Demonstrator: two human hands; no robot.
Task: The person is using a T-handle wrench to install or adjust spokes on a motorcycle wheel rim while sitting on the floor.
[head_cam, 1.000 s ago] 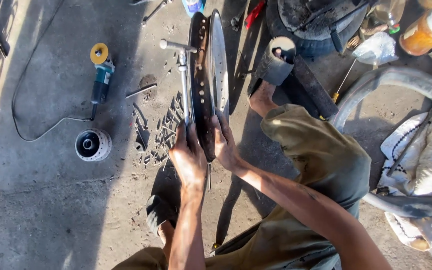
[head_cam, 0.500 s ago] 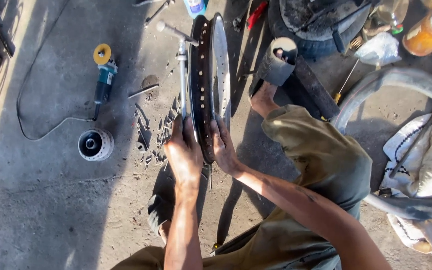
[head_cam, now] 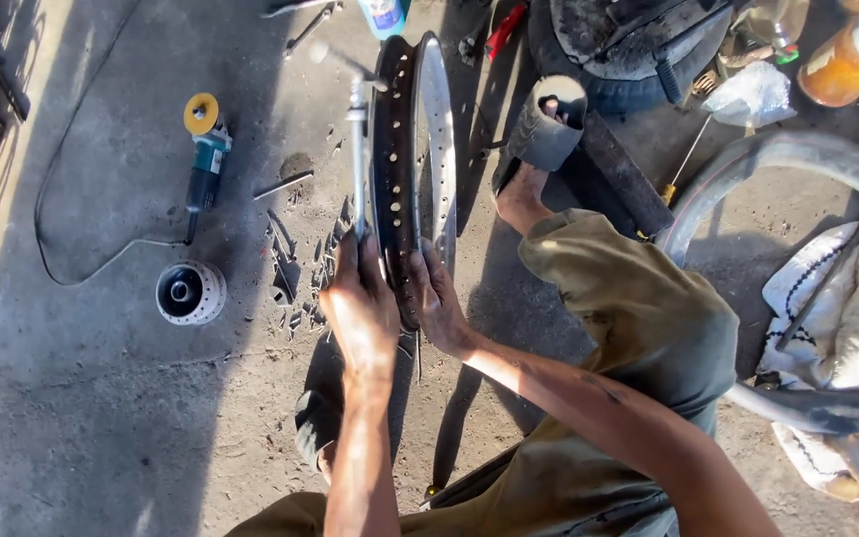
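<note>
A metal wheel rim (head_cam: 436, 139) stands upright on its edge on the concrete floor, seen edge-on, its dark inner band dotted with spoke holes. My left hand (head_cam: 358, 306) grips the rim's near left side together with a long metal tool (head_cam: 357, 149) that lies along the rim. My right hand (head_cam: 438, 298) holds the rim's near right side. My right knee in olive trousers (head_cam: 638, 318) is bent beside it, and my sandalled foot (head_cam: 539, 139) rests by the rim's far side.
A teal angle grinder (head_cam: 205, 167) with a yellow disc and black cord lies to the left. Near it are a round wheel hub (head_cam: 189, 292) and several scattered spoke pieces (head_cam: 295, 268). A tyre (head_cam: 797, 159), cloth (head_cam: 847, 318) and bottles crowd the right.
Both hands and the rim have kept their hold and place; the tool along the rim has shifted slightly. The view has drifted a little.
</note>
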